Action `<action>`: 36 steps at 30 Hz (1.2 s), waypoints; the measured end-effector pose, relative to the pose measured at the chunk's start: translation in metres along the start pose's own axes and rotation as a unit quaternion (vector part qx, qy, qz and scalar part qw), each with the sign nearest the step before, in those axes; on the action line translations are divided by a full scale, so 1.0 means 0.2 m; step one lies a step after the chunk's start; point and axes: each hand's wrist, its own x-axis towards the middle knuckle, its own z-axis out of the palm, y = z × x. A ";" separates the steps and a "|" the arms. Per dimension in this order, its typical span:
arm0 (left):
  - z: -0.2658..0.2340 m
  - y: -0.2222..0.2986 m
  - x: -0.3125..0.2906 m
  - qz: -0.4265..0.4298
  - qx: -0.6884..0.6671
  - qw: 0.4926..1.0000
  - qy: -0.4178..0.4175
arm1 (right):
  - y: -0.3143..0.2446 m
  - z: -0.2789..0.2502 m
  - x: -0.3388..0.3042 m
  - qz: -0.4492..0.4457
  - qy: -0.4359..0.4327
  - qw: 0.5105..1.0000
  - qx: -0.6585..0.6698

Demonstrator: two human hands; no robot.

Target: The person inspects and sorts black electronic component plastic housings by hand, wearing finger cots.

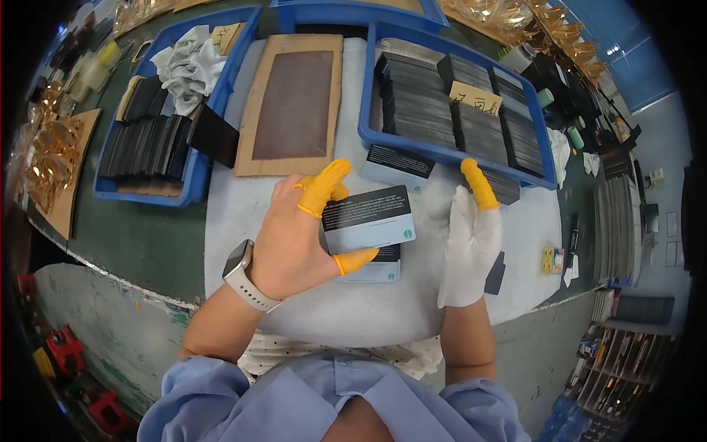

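Note:
My left hand (291, 228) is bare, with yellow finger cots on the thumb and fingertips and a watch on the wrist. Its thumb and fingers curve around opposite long edges of a black and pale blue card (372, 214), which looks lifted above another such card (379, 272). My right hand (471, 243), in a white glove with one yellow cot, hovers to the right with fingers stretched and nothing seen in them. A third card (398, 166) lies beyond, by the right tray. Beside my right wrist lies a small dark card (495, 272).
A blue tray (456, 151) of stacked dark cards stands at the far right. Another blue tray (147, 193), at the left, carries dark cards and a white cloth (193, 62). Between them lies a cardboard piece with a brown panel (294, 103). White cloth (280, 317) covers the work surface.

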 end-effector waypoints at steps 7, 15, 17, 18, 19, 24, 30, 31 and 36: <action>-0.01 0.02 -0.01 -0.026 0.029 0.999 0.004 | -0.05 0.06 0.00 -0.426 -0.167 0.828 -0.324; 0.11 0.05 -0.06 0.028 -0.126 0.990 0.061 | -0.14 0.08 -0.09 0.118 -0.116 0.980 0.107; 0.13 0.08 -0.06 0.049 -0.071 0.995 0.048 | -0.16 0.07 -0.08 0.196 -0.220 0.951 0.091; 0.14 0.10 -0.06 0.069 -0.016 0.997 0.035 | -0.17 0.07 -0.08 0.227 -0.264 0.935 0.068; 0.14 0.13 -0.05 0.064 -0.007 0.997 0.036 | -0.17 0.07 -0.09 0.228 -0.261 0.936 0.068; 0.13 0.14 -0.04 0.074 0.016 0.997 0.010 | -0.18 0.10 -0.10 0.193 -0.279 0.933 0.122; 0.10 0.08 -0.04 0.056 -0.074 0.995 -0.019 | -0.16 0.00 0.04 0.098 -0.019 0.981 0.169; 0.09 0.06 -0.04 0.054 -0.097 0.993 -0.040 | -0.11 -0.06 0.12 0.070 0.028 0.975 0.208; 0.10 0.07 -0.03 0.047 -0.106 0.989 -0.094 | -0.11 -0.14 0.10 0.023 -0.054 0.995 -0.081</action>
